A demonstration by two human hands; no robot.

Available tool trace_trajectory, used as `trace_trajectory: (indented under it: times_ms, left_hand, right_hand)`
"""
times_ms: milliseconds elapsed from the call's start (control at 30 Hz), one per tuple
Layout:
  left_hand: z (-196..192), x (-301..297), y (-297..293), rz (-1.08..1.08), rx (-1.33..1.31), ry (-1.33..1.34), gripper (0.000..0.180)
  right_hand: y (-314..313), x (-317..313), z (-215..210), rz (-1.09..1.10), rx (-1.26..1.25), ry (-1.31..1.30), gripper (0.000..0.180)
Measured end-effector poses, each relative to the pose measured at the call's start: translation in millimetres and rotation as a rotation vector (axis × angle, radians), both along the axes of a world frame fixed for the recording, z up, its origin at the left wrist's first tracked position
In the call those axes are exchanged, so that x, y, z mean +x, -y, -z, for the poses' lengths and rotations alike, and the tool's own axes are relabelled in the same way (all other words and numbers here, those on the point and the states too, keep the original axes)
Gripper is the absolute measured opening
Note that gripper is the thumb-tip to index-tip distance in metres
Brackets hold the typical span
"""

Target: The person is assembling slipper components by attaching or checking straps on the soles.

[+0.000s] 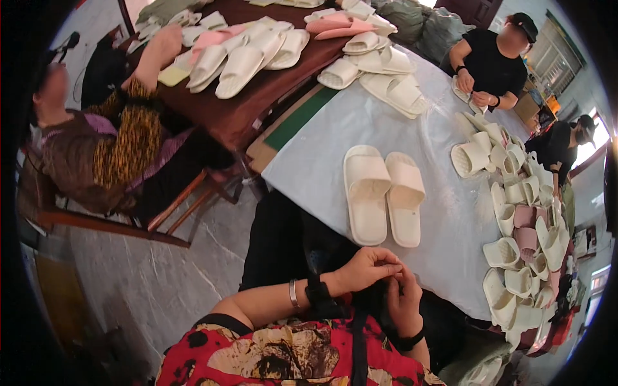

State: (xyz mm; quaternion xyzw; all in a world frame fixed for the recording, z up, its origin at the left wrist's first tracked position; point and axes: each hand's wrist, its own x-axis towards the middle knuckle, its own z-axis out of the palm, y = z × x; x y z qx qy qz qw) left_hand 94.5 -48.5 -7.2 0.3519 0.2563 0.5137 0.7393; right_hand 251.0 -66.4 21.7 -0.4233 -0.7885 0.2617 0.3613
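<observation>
A pair of cream slide slippers lies side by side on the pale table cover [309,154]: the left slipper [367,193] and the right slipper [405,199], toe ends toward me. Just below them, in front of the table edge, my left hand [365,269] and my right hand [404,302] meet at the fingertips. Both are closed in a pinch, thumbs and forefingers together. Whatever lies between the fingers, if anything, is too small to make out. Neither hand touches the slippers.
Heaped white and dusty-pink slippers [526,238] line the table's right edge. More slippers [393,83] are piled at the far side. On a brown table [219,119] sit white and pink slippers. One person [96,154] sits at left; another [492,67] handles slippers at far right.
</observation>
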Motion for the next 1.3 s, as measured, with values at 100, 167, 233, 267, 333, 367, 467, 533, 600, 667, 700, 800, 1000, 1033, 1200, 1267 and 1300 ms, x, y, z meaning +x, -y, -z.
trace_trajectory:
  times_ms: [100, 167, 233, 267, 333, 367, 467, 533, 600, 667, 700, 800, 1000, 1033, 1200, 1267, 1300]
  left_hand:
    - [-3.9, -0.7, 13.3, -0.044, 0.167, -0.291, 0.015]
    - [-5.1, -8.6, 21.3, 0.01, 0.154, -0.423, 0.017]
    - [-22.6, -20.1, 32.4, 0.108, 0.178, -0.681, 0.024]
    - [-28.8, -30.9, 38.6, 0.114, 0.172, -0.677, 0.024]
    - [-34.5, -56.9, 51.3, 0.223, 0.358, -0.801, 0.028]
    - [-34.2, -74.3, 62.0, 0.159, 0.361, -0.866, 0.029]
    - [-39.5, -130.6, 102.6, 0.029, 0.251, -1.065, 0.03]
    - [-52.7, -155.8, 138.0, -0.068, 0.075, -1.126, 0.031]
    - [-46.9, -168.5, 172.0, -0.218, -0.133, -1.046, 0.029]
    - [-21.5, -173.0, 210.5, -0.4, -0.326, -0.896, 0.027]
    - [0.9, -174.3, 226.9, -0.474, -0.382, -0.786, 0.026]
    - [36.3, -177.1, 202.8, -0.488, -0.374, -0.867, 0.025]
    - [-19.7, -153.6, 43.3, -0.294, 0.424, -1.162, 0.023]
    - [-25.4, -151.3, 32.4, -0.156, 0.431, -1.352, 0.028]
    - [22.2, -107.2, 16.9, -0.039, 0.682, -1.228, 0.023]
    - [3.3, -122.0, -38.9, -0.099, 0.818, -1.246, 0.023]
    - [-9.6, -126.8, -65.1, -0.121, 0.881, -1.239, 0.023]
  right_hand:
    - [13.0, -0.1, -3.5, 0.002, -0.012, 0.022, 0.024]
    - [20.4, 2.5, -10.8, -0.005, -0.013, 0.172, 0.007]
    - [28.1, 9.3, -18.2, -0.076, -0.036, 0.307, 0.007]
    - [32.7, 11.2, -23.3, -0.118, -0.017, 0.352, 0.007]
    - [40.2, 14.8, -36.0, -0.165, -0.04, 0.396, 0.007]
    - [43.6, 17.5, -41.2, -0.213, -0.057, 0.437, 0.008]
    - [65.1, 40.2, -43.0, -0.163, -0.115, 0.494, 0.009]
    - [85.1, 53.0, -47.0, -0.085, -0.155, 0.457, 0.01]
    - [102.0, 60.2, -49.9, 0.131, -0.244, 0.399, 0.011]
    - [110.9, 69.3, -41.3, 0.172, -0.267, 0.363, 0.01]
    - [111.0, 71.0, -34.2, 0.165, -0.317, 0.371, 0.011]
    - [83.1, 51.9, -9.1, 0.139, -0.28, 0.365, 0.013]
    - [2.8, 31.5, 105.6, -0.503, 0.066, 0.394, 0.02]
    - [4.2, 29.7, 131.0, -0.443, -0.265, 0.088, 0.014]
    - [-187.4, -12.3, 4.2, -0.327, 0.322, 0.036, 0.013]
    - [-219.0, -21.0, -47.7, -0.297, 0.497, 0.034, 0.012]
    - [-232.9, -22.8, -73.1, -0.28, 0.578, 0.035, 0.012]
